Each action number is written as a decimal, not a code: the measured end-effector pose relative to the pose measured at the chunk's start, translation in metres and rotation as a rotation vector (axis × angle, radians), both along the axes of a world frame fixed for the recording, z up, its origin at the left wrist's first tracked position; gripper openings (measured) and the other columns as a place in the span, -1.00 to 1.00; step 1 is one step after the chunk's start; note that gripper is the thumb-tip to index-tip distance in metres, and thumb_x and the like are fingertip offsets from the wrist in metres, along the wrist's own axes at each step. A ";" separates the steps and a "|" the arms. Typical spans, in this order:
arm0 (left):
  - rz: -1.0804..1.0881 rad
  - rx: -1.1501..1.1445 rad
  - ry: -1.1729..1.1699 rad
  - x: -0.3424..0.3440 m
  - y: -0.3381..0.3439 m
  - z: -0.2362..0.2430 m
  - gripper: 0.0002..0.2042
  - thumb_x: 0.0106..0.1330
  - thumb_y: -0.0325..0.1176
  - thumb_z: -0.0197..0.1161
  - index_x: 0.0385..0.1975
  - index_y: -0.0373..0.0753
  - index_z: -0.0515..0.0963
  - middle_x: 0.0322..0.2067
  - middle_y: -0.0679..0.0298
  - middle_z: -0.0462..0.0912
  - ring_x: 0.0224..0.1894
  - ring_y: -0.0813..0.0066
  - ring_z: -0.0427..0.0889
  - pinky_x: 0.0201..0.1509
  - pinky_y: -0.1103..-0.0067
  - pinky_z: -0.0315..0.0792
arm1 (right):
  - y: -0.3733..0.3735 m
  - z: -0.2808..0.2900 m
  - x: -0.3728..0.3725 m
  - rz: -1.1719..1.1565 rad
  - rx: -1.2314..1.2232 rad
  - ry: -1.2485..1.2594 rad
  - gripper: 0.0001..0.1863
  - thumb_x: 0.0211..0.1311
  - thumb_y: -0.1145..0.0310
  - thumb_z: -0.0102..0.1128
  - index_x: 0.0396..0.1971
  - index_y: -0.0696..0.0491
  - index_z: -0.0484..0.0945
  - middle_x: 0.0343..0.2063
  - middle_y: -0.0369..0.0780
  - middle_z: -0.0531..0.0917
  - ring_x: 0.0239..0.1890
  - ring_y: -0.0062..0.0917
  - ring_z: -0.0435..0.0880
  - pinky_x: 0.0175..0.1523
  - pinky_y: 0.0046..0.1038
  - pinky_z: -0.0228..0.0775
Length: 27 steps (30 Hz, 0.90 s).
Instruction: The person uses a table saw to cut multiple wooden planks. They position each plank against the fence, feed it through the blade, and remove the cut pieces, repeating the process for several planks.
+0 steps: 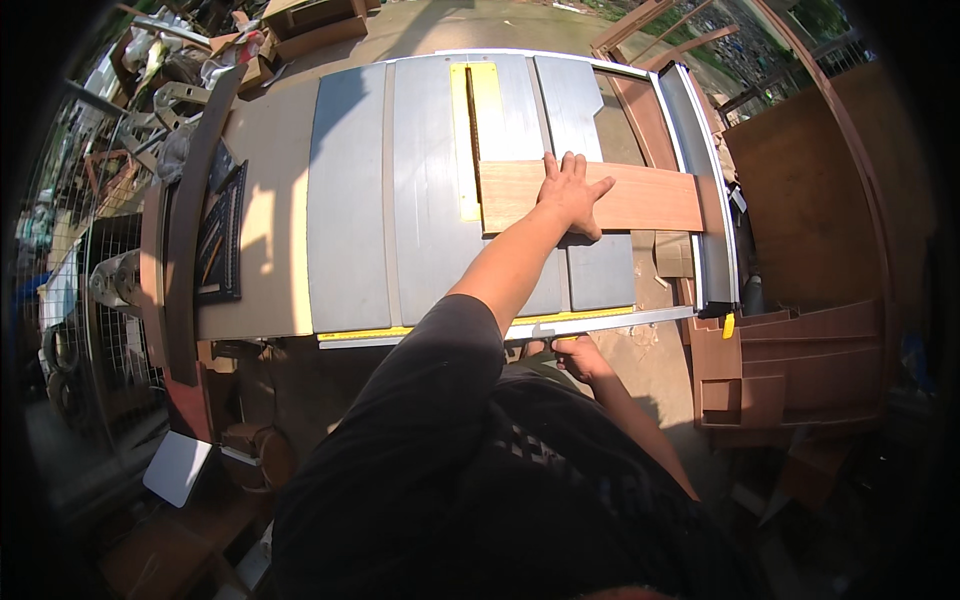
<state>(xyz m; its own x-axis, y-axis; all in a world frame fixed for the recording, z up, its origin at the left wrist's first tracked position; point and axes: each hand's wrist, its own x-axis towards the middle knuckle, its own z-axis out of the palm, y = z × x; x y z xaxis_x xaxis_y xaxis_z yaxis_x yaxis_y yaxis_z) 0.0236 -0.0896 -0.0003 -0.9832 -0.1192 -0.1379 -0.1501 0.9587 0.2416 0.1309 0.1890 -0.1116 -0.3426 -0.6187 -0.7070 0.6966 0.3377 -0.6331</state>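
Observation:
My left hand (572, 197) lies flat on a reddish-brown wooden board (650, 200), fingers spread, pressing its upper face. The board rests crosswise on the grey table saw top (430, 200). Its left end sits against the yellow insert (488, 90) with the dark blade slot, and its right end reaches the metal fence (700, 150). Below the front rail (450, 335), my right hand (577, 358) is closed beside the saw's underside. A bit of yellow shows at its fingers, but what they grip is mostly hidden by the rail.
A beige side panel (270, 200) adjoins the saw on the left, with a dark framing square (225, 240) and a long dark plank (190, 240) at its outer edge. Wooden boxes (790, 370) stand at the right. A wire fence (110, 350) runs along the far left.

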 end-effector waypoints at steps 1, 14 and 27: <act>-0.007 0.008 -0.011 0.000 0.001 0.002 0.06 -0.17 0.19 0.43 0.51 0.30 0.17 0.47 -0.15 0.08 0.54 -0.24 -0.11 0.44 -0.32 -0.28 | -0.001 0.003 0.000 0.001 0.000 0.003 -0.89 0.22 0.47 0.24 -0.35 0.20 0.65 -0.49 -0.24 0.69 -0.60 -0.64 0.52 -0.53 -0.58 0.35; 0.090 -0.016 0.015 0.002 0.030 0.001 0.06 -0.01 0.51 0.22 0.54 0.25 0.07 0.57 0.04 -0.13 0.58 -0.24 -0.27 0.44 -0.35 -0.32 | 0.030 0.013 -0.007 0.371 0.436 0.319 -0.11 0.17 0.01 0.47 0.38 0.12 0.24 -0.10 -0.07 0.66 -0.13 -0.30 0.69 -0.08 -0.29 0.58; 0.163 -0.013 0.046 0.005 0.036 0.002 -0.02 0.05 0.51 0.18 0.51 0.21 0.17 0.53 -0.01 0.00 0.58 -0.16 -0.18 0.48 -0.29 -0.34 | 0.024 0.143 -0.077 1.249 0.512 0.832 -0.43 0.23 0.02 0.33 0.05 0.17 0.61 -0.14 0.04 0.74 -0.05 -0.15 0.73 0.08 -0.26 0.52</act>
<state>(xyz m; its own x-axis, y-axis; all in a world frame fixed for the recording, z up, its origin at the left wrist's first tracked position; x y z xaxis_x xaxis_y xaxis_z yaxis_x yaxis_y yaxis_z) 0.0285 -0.0540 0.0018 -0.9561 -0.2787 -0.0903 -0.2925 0.9258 0.2396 0.0534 0.2134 0.0315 -0.2033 -0.5607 -0.8027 -0.6400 0.6965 -0.3245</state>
